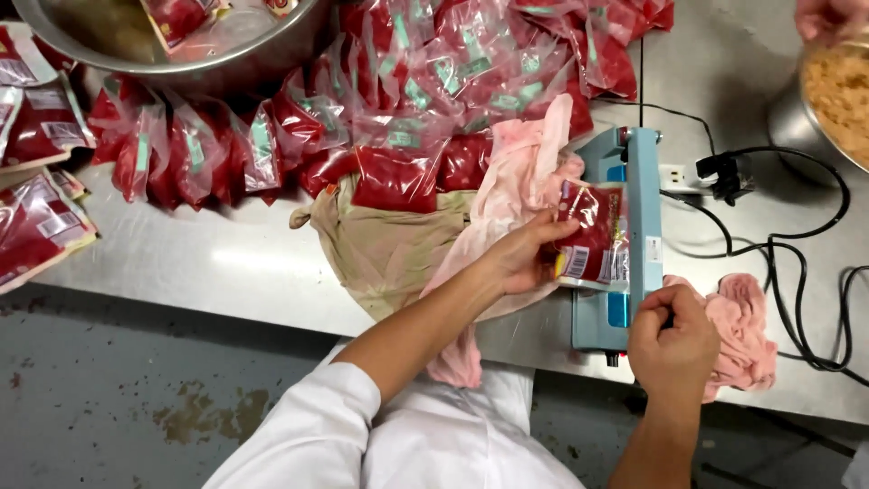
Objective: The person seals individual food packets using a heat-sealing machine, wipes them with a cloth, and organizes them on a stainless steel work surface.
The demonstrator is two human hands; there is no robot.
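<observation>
My left hand (520, 255) holds a clear pouch of red paste (590, 237) and lays its edge across the blue heat sealer (625, 181) on the steel table. My right hand (672, 337) is closed on the near end of the sealer's arm, pressing it down. A pink cloth (520, 186) lies under my left hand and drapes over the table's front edge. A beige cloth (385, 244) lies just left of it.
Several sealed red pouches (398, 100) are heaped behind the sealer. A big steel bowl (181, 54) stands at top left. Black cables (797, 263) and a pink rag (747, 326) lie at right. Another person's hand (828, 16) hovers over a bowl of brown crumbs (837, 95).
</observation>
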